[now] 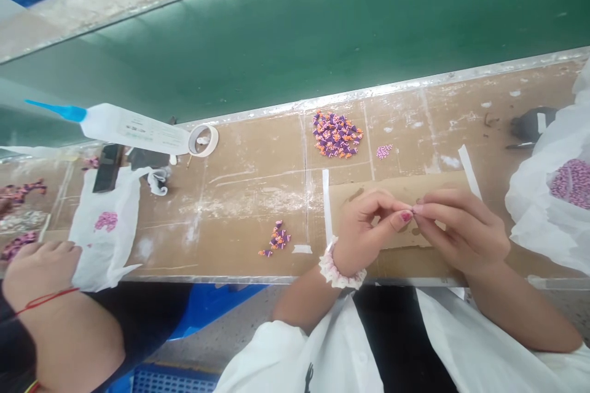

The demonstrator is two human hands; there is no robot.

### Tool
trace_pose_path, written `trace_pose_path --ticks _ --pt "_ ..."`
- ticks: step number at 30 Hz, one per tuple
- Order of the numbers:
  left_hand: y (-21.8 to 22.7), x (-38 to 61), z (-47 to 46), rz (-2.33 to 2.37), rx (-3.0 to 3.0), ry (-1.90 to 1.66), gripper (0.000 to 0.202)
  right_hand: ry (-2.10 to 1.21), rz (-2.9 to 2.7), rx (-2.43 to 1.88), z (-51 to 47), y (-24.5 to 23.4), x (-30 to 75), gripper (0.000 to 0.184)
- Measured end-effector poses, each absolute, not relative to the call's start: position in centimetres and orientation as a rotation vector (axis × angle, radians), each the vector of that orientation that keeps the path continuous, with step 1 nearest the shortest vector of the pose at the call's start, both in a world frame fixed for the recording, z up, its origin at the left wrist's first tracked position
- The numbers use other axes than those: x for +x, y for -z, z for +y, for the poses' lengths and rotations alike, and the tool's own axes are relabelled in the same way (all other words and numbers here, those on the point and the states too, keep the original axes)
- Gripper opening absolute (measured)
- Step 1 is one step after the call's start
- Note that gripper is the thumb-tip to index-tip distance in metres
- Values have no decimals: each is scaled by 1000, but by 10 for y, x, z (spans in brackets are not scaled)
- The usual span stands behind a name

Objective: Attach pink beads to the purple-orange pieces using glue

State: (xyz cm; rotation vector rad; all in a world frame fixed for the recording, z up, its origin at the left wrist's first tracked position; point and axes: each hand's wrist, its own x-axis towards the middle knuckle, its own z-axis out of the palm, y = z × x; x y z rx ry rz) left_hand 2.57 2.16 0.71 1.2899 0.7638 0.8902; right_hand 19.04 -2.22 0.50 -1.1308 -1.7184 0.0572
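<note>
My left hand point(371, 227), with a lacy scrunchie point(340, 267) round its wrist, pinches with thumb and forefinger. Its tips meet those of my right hand point(463, 227), which is pinched as well. Whatever lies between the fingertips is too small and covered to name. Both hands hover over a taped-down brown cardboard sheet point(354, 187). Beyond them is a heap of small purple and orange pieces point(336, 135), with a little cluster of pink bits point(384, 151) beside it. Several more purple and orange pieces point(277, 239) lie left of my left hand.
At right, a white plastic bag point(530, 196) holds many pink bits point(571, 183). Leftward are a tape roll point(212, 140), a white bottle with a blue nozzle point(133, 129), a dark phone-like slab point(107, 167) and another plastic sheet point(87, 215). A co-worker's hand point(41, 273) is at far left.
</note>
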Motion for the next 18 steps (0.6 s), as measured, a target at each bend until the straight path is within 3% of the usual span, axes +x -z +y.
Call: trace_pose_path --ticks 13,18 --pt "-12 27 25 809 1691 -972 11 -509 -1513 -1095 -24 -4 185 28" --pt "-9 25 24 808 1884 -1050 7 -521 -1513 -1120 -22 -3 184 28"
